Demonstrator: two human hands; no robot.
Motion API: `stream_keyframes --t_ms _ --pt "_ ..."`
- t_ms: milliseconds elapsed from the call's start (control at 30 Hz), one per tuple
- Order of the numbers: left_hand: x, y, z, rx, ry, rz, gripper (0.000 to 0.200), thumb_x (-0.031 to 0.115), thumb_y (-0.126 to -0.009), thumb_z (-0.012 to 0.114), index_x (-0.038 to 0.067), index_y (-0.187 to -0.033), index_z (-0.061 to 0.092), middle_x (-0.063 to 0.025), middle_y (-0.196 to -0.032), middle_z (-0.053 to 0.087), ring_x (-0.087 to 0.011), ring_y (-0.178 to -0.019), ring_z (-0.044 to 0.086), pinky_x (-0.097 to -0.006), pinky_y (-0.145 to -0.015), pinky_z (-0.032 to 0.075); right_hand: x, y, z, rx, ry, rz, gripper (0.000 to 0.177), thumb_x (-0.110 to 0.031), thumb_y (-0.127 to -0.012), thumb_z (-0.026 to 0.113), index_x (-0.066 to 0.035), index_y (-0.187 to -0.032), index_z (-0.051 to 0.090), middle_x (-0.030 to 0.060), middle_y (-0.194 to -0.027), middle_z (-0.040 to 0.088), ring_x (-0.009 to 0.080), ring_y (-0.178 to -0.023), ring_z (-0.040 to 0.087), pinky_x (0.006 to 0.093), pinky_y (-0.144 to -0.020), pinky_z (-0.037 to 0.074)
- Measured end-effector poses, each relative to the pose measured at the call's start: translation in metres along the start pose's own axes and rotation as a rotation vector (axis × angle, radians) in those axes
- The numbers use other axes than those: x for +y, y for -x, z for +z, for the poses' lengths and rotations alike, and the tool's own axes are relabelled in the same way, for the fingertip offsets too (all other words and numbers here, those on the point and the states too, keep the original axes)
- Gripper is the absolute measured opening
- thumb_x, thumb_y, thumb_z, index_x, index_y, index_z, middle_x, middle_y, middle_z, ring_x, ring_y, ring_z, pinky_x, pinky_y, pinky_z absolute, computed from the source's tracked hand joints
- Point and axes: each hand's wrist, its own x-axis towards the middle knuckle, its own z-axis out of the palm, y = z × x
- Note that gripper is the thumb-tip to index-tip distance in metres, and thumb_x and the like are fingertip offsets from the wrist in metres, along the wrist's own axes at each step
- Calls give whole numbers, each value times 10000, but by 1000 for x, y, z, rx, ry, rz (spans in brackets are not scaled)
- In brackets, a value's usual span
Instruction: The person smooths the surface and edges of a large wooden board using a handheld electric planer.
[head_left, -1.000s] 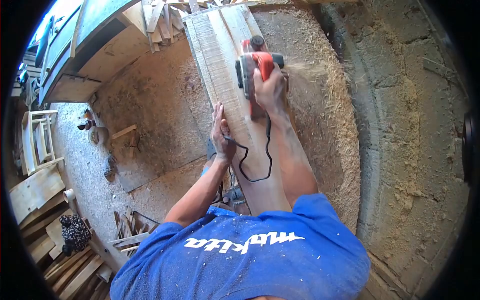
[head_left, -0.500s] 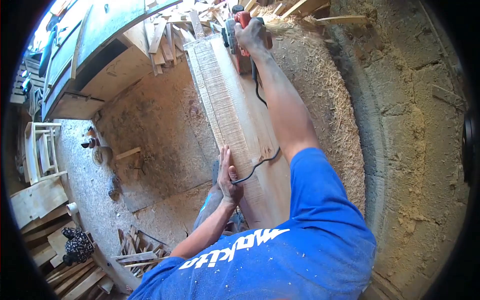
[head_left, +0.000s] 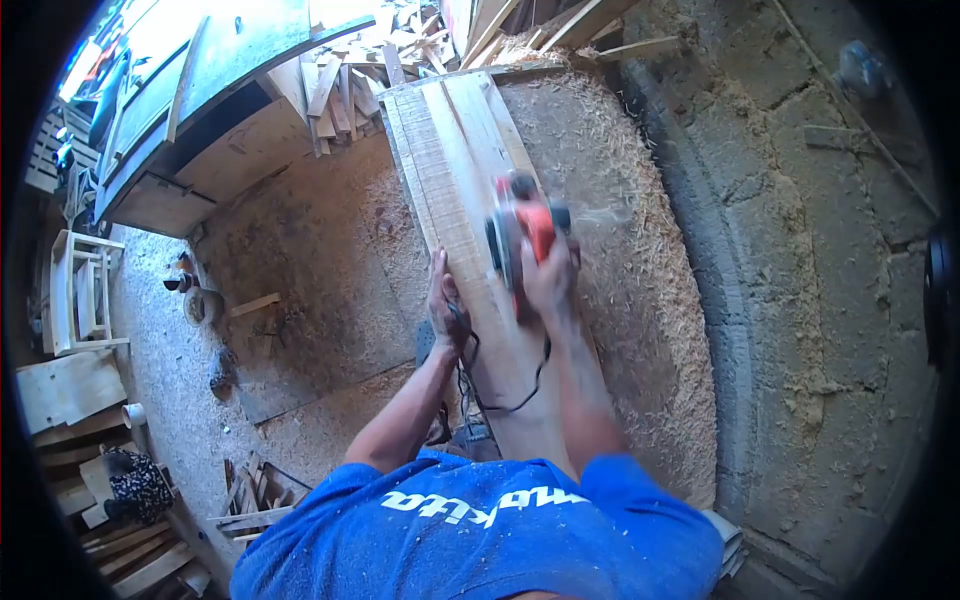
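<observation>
My right hand (head_left: 550,285) is closed round the rear handle of a red and black electric hand planer (head_left: 536,228), slightly blurred by motion. The planer rests on the right part of a long pale wooden board (head_left: 450,190). My left hand (head_left: 447,308) lies along the board's left edge, fingers stretched forward. The planer's black power cord (head_left: 520,402) runs back in a loop and meets my left hand at the thumb, where it appears to be held. Rough saw marks show on the board's left strip; its middle and right look smoother.
Wood shavings (head_left: 670,330) heap along the right side, beside a rough wall-like surface (head_left: 800,300). Offcuts (head_left: 335,105) pile up beyond the board. A cabinet-like wooden piece (head_left: 215,150) stands at upper left, a small wooden frame (head_left: 85,290) at far left.
My right hand has drawn the planer back from the board's far end to about its middle. My left hand has slid a little forward along the edge, the cord moving with it.
</observation>
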Motion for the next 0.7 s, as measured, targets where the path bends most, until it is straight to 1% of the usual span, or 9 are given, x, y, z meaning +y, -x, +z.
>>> stream_keyframes --t_ms 67,200,267,333,467,533,600,667,700 --pt "0 1 1 8 -9 -13 581 378 -1134 335 -76 -1454 505 -272 -1539 484 -391 -1493 393 -440 -1242 286 -11 97 -42 89 -70 10 499 -224 -947 692 65 -1332 561 290 -1084 701 442 -994 706 492 -826 563" --pt "-9 1 3 -1 -118 86 531 324 -1127 372 -81 -1436 522 -283 -1516 503 -411 -1483 402 -447 -1236 301 -33 245 -113 58 54 200 400 -229 -924 709 31 -1215 620 275 -1004 699 477 -919 702 523 -779 547" --pt "-9 -1 5 -13 -142 93 520 311 -1125 377 -80 -1434 523 -278 -1514 507 -409 -1484 402 -450 -1235 303 -34 286 -124 72 63 225 377 -223 -919 711 21 -1193 626 266 -972 694 487 -889 694 523 -761 547" --pt "-6 1 5 -14 -169 100 501 291 -1120 391 -75 -1432 528 -266 -1508 520 -406 -1483 405 -453 -1227 315 -35 297 -126 68 55 277 373 -222 -920 708 25 -1186 625 262 -974 695 485 -891 693 519 -762 547" --pt "-3 0 5 -28 -187 70 520 317 -1123 377 -71 -1436 528 -263 -1513 516 -403 -1488 397 -455 -1226 312 -20 225 -104 42 7 90 369 -192 -953 664 48 -1227 610 260 -1040 691 449 -946 692 505 -822 531" --pt "-2 -1 3 -35 -169 63 530 325 -1125 369 -75 -1438 524 -262 -1519 510 -401 -1493 390 -455 -1229 307 -7 180 -82 0 -69 123 402 -192 -971 644 52 -1285 589 230 -1049 705 408 -966 700 467 -859 528" --pt "-1 -1 3 -40 -149 51 541 333 -1126 361 -78 -1439 521 -260 -1526 504 -399 -1498 382 -455 -1232 301 -10 114 -66 38 -120 29 412 -221 -979 643 55 -1279 583 251 -1040 707 408 -920 719 449 -791 558" --pt "2 -2 2 -43 -125 35 559 349 -1128 357 -83 -1445 514 -259 -1533 496 -397 -1502 375 -454 -1237 294 4 54 -42 12 -106 -10 418 -231 -968 643 34 -1287 587 272 -1021 709 426 -925 721 465 -793 569" --pt "0 -3 3 -40 -123 35 559 349 -1128 357 -83 -1445 514 -259 -1533 496 -397 -1502 375 -454 -1237 294 2 24 -32 19 -112 45 381 -230 -935 670 1 -1238 647 250 -1062 698 405 -995 693 474 -858 532"
